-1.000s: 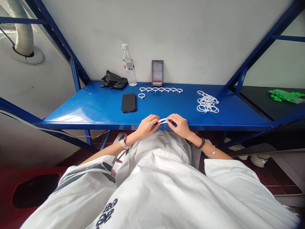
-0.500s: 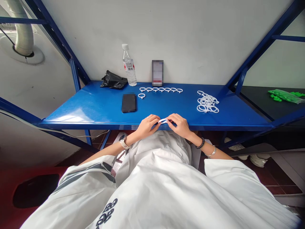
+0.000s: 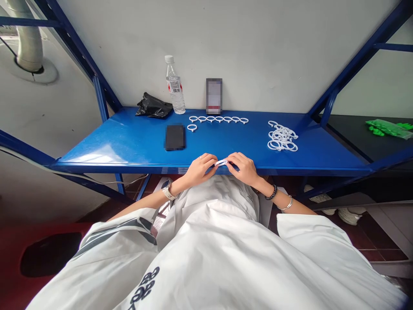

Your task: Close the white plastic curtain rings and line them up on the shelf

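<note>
Between my two hands, at the front edge of the blue table, is a white plastic ring. My left hand pinches its left side, and my right hand grips the right side with the fingertips. The fingers partly cover the ring. Farther back lies a row of several similar white rings, each with a small tab toward me. A single white ring sits in front of the row's left end. To the right is a tangled pile of white rings.
A black flat object lies left of the single ring. At the back stand a water bottle and a phone-like screen against the wall, with a crumpled black plastic bag on the left. A bag of green pieces lies on a neighbouring dark surface.
Both hands stay in nearly the same place, still holding the ring. The view has shifted slightly; the things on the table have not moved.
</note>
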`<state>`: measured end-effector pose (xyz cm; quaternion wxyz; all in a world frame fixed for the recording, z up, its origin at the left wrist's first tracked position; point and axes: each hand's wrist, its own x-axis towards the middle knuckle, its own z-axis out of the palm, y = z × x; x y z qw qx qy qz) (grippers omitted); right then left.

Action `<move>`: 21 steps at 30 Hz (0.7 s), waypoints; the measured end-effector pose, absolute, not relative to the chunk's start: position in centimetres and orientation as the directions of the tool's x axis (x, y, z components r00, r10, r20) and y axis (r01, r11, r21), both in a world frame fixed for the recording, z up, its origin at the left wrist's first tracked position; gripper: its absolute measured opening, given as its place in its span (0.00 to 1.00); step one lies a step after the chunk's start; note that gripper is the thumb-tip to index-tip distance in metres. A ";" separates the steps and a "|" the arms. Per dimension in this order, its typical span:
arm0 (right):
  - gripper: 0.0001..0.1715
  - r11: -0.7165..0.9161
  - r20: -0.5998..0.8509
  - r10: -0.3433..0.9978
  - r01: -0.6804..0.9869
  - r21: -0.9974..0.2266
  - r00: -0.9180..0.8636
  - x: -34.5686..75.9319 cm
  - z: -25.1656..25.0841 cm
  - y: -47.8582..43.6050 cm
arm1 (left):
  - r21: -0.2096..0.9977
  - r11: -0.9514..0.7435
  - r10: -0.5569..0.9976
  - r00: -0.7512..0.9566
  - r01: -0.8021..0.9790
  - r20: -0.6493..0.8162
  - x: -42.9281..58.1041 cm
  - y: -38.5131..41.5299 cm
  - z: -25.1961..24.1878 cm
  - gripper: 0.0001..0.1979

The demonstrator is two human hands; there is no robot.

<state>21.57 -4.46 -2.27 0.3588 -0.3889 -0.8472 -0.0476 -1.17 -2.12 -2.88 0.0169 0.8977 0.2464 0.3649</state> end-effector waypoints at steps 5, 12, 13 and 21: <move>0.13 0.686 0.639 0.631 0.700 -0.196 -0.440 21.6 -2.3 -4.5 | 0.178 -0.884 0.435 0.623 0.432 0.650 -1.2 -2.2 -2.7 0.10; 0.10 0.696 0.580 0.689 0.618 -0.364 -0.434 21.8 -1.4 -4.5 | 0.186 -0.880 0.443 0.616 0.436 0.651 -1.2 -2.0 -3.0 0.12; 0.09 0.693 0.571 0.698 0.610 -0.385 -0.432 21.8 -1.3 -4.5 | 0.194 -0.879 0.449 0.617 0.437 0.646 -1.2 -2.0 -3.0 0.12; 0.10 0.667 0.503 0.742 0.564 -0.487 -0.444 22.2 -1.1 -4.4 | 0.232 -0.879 0.461 0.612 0.418 0.643 -1.3 -2.0 -2.8 0.11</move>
